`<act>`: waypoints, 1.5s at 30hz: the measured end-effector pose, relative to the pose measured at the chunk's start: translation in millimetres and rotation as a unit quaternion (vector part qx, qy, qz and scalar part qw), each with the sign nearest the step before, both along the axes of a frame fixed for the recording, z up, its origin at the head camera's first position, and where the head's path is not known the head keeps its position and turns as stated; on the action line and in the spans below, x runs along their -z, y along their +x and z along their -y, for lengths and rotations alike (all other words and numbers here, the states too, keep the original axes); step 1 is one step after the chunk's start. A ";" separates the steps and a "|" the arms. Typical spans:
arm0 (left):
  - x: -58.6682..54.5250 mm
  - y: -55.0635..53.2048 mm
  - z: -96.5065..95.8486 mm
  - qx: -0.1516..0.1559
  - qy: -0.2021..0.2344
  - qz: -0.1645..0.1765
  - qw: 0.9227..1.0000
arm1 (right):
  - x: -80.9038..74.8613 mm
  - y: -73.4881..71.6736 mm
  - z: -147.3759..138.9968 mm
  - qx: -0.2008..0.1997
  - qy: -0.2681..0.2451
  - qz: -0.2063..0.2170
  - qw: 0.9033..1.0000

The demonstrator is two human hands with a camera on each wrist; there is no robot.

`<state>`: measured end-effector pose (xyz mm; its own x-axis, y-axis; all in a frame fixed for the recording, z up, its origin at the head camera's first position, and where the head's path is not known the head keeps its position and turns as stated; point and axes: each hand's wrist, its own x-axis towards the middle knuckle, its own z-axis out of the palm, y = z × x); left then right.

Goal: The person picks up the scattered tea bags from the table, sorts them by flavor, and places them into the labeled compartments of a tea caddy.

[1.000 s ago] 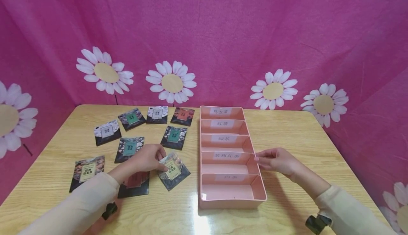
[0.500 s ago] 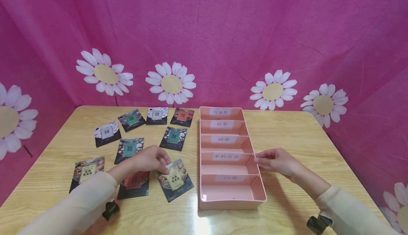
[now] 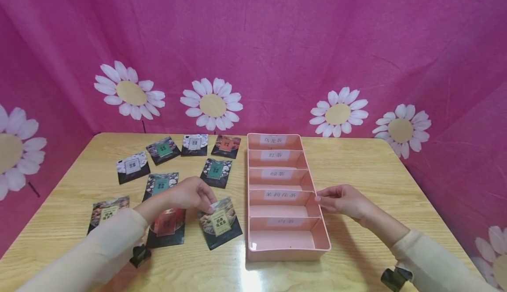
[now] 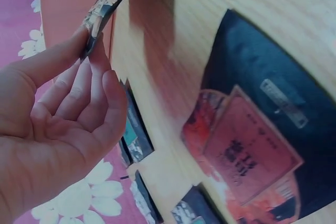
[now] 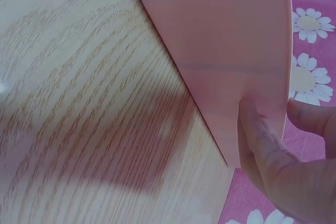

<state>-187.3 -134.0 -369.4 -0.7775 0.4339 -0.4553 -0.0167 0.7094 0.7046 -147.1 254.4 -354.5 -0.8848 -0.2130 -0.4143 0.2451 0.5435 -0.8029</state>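
Observation:
My left hand [image 3: 192,195] pinches a top corner of a tea sachet with a yellow label [image 3: 220,223], just left of the pink divided box [image 3: 287,255]. In the left wrist view that sachet [image 4: 107,9] is seen edge-on between thumb and fingers, lifted off the wood. My right hand [image 3: 345,201] grips the box's right side wall near the middle divider. The right wrist view shows its fingers against the outer wall [image 5: 226,40] and the thumb at the rim. Each compartment of the box bears a white paper label with Chinese writing.
Below my left forearm lie a red-labelled sachet [image 3: 166,234] and another yellow-labelled one [image 3: 108,210]. Behind are teal-labelled sachets [image 3: 215,173], white-labelled ones [image 3: 132,166], a green-labelled one [image 3: 163,150] and a small red-labelled one [image 3: 226,146]. A pink flowered cloth [image 3: 273,54] surrounds the table.
The yellow-labelled sachet has been raised and turned, shifting slightly right toward the box with my left hand. My right hand stays at the box wall.

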 end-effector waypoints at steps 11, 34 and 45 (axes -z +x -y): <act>-22.9 -13.2 -15.5 0.075 -0.048 -0.037 0.995 | 1.3 1.9 -2.4 0.015 -0.004 0.003 1.000; -61.6 -20.6 -12.8 0.128 -0.071 -0.089 0.985 | 0.7 1.9 -2.7 0.009 -0.006 0.002 1.000; -87.0 -20.5 -15.3 0.170 -0.092 -0.108 0.975 | 1.2 -2.0 -1.6 -0.002 -0.029 0.013 1.000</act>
<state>-207.8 -118.6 -282.4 -0.6893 0.6101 -0.3906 0.3766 0.7624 0.5263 -149.0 256.1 -355.7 -0.8728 -0.2412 -0.4243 0.2639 0.4981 -0.8260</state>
